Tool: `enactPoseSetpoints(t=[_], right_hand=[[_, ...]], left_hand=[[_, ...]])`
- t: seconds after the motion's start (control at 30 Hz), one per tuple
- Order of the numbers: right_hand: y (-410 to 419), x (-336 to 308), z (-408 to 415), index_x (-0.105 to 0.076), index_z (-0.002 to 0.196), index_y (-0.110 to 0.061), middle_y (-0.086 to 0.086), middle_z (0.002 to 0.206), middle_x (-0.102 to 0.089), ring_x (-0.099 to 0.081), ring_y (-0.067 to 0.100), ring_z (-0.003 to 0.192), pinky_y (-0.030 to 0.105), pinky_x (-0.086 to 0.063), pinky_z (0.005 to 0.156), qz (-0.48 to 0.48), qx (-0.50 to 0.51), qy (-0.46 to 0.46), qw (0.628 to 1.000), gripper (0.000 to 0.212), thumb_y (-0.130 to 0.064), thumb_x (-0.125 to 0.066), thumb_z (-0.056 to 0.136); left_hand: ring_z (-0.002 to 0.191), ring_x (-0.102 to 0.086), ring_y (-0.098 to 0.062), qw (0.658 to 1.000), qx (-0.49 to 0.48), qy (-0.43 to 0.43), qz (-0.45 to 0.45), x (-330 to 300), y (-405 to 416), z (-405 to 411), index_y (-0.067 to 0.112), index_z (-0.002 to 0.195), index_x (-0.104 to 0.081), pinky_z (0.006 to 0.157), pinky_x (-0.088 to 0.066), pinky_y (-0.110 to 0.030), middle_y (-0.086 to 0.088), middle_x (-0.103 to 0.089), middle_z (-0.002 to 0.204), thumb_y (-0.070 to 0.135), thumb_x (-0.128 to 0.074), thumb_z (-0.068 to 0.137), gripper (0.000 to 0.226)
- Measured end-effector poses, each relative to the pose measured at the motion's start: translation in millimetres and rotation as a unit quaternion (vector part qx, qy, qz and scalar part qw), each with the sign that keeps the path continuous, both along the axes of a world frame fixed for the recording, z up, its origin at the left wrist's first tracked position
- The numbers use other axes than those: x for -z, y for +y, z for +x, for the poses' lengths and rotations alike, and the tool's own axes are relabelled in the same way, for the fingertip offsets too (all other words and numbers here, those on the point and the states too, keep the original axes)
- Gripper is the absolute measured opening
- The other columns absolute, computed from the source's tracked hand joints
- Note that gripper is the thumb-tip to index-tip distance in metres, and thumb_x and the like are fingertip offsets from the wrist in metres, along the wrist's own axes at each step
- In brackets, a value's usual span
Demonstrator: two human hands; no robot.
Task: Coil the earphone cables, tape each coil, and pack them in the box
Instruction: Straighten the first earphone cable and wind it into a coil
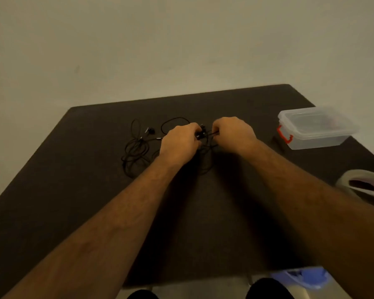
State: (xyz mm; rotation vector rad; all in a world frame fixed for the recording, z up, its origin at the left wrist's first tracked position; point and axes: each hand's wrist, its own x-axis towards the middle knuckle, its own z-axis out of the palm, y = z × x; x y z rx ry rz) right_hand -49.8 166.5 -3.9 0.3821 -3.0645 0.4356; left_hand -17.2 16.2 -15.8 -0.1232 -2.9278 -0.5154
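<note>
Black earphone cables lie tangled on the dark table. One loose pile sits left of my hands, with earbuds near its top. My left hand and my right hand are close together over a second black cable, each with fingers curled, pinching it between them. A loop of this cable arcs behind my left hand and more of it trails below toward me. The clear plastic box with orange-red latches stands at the right back of the table. A roll of tape lies at the right edge.
The tape roll has something orange beside it at the frame's right edge. A blue object shows below the table's near edge, by dark shoes. A plain wall stands behind the table.
</note>
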Motion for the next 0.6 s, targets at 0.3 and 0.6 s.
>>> enactPoseSetpoints(t=[0.3, 0.6], right_hand=[[31.1, -53.0, 94.9, -0.065, 0.123, -0.022, 0.002, 0.113, -0.070, -0.063, 0.021, 0.106, 0.038, -0.052, 0.091, -0.119, -0.010, 0.048, 0.992, 0.035, -0.024, -0.067, 0.088], [8.7, -62.5, 130.3, -0.051, 0.134, -0.026, -0.004, 0.097, -0.069, -0.065, 0.014, 0.091, 0.039, -0.056, 0.086, -0.154, -0.034, 0.055, 0.986, 0.051, -0.024, -0.071, 0.087]], left_hand=[[0.089, -0.070, -0.014, 0.989, -0.003, 0.061, 0.135, -56.5, -7.0, 79.0, 0.021, 0.105, -0.073, 0.086, -0.056, -0.037, 0.002, -0.075, 0.097, 0.021, -0.068, 0.090, 0.015], [0.072, -0.070, -0.007, 0.975, -0.007, 0.020, 0.222, -73.3, -1.9, 107.8, 0.014, 0.107, -0.069, 0.064, -0.054, -0.020, 0.002, -0.072, 0.091, 0.015, -0.068, 0.091, 0.015]])
